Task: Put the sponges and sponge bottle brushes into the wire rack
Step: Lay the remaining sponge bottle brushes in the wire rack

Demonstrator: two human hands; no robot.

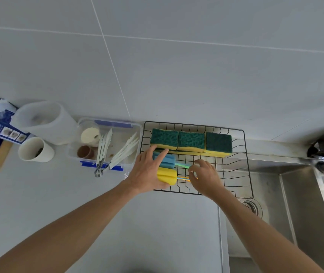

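Observation:
A black wire rack (241,154) sits on the counter beside the sink. Three green-and-yellow sponges (190,141) stand in a row along its far side. In front of them lie a blue sponge bottle brush (167,160) and a yellow sponge bottle brush (168,175), their heads at the rack's left end and their handles pointing right. My left hand (147,170) rests on both brush heads, thumb under the yellow one. My right hand (206,177) pinches the thin brush handles near the middle of the rack.
A clear plastic container (135,134) with white tongs, cups and a blue clip stands left of the rack. Further left are a white cup (36,149), a translucent jug (45,121) and a blue-printed bag. A steel sink (287,203) with a drain lies at right.

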